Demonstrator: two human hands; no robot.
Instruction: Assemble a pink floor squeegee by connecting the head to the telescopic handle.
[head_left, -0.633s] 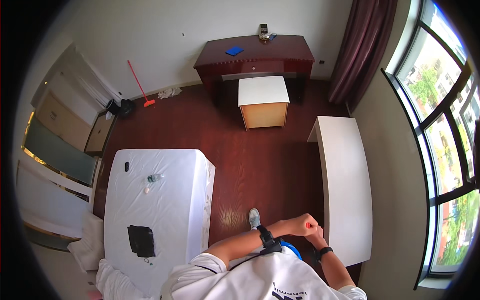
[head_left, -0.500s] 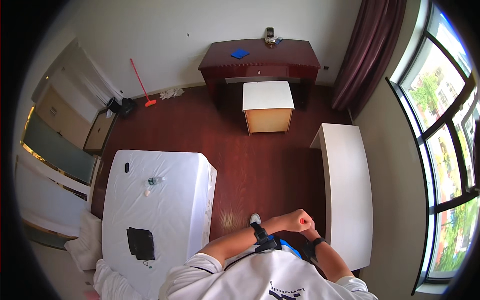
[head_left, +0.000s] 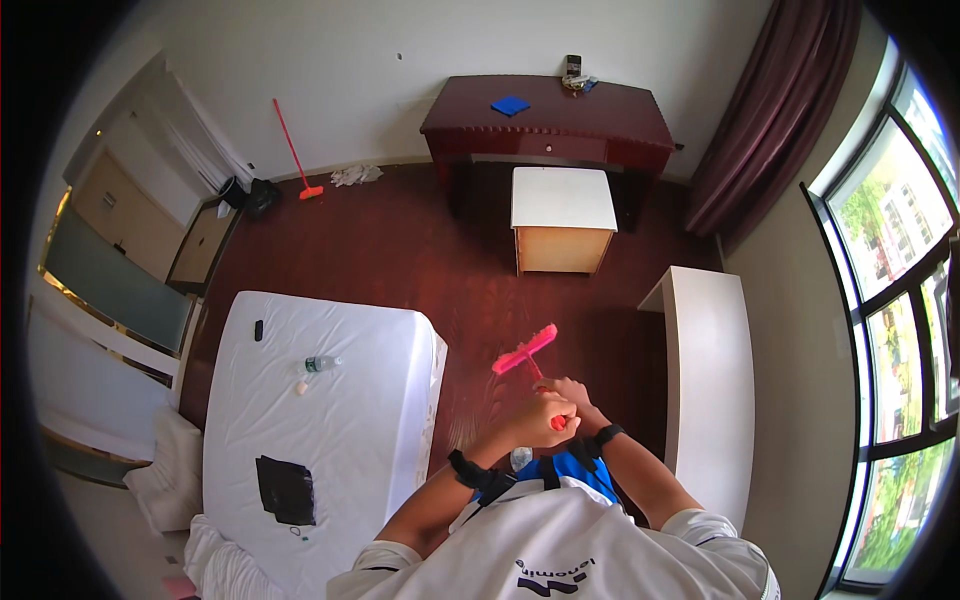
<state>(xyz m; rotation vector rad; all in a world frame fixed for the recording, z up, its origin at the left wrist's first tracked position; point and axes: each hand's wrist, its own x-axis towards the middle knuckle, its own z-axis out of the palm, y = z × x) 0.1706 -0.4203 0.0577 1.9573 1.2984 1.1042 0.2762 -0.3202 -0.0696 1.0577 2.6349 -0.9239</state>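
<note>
A broom with a red handle and pink head point(head_left: 525, 350) is held in front of my body, its head out over the dark red wooden floor. Around the top end of the handle my left hand point(head_left: 540, 418) is closed, and the red tip pokes out of the fist. My right hand point(head_left: 568, 391) grips the handle a little farther down, just beyond the left. Most of the handle is hidden by the two hands. Both wrists wear black straps.
On the left stands a white-covered bed point(head_left: 330, 410) carrying a bottle point(head_left: 322, 364) and a black sheet point(head_left: 285, 490). A low white bench point(head_left: 710, 390) runs along the right. Ahead are a white-topped cabinet point(head_left: 562, 200) and a dark red desk point(head_left: 460, 110). Another red broom point(head_left: 311, 192) leans by the wall.
My hands have swung forward and to the left. The broom's pink head, out of sight before, now shows beyond them. The view has shifted slightly.
</note>
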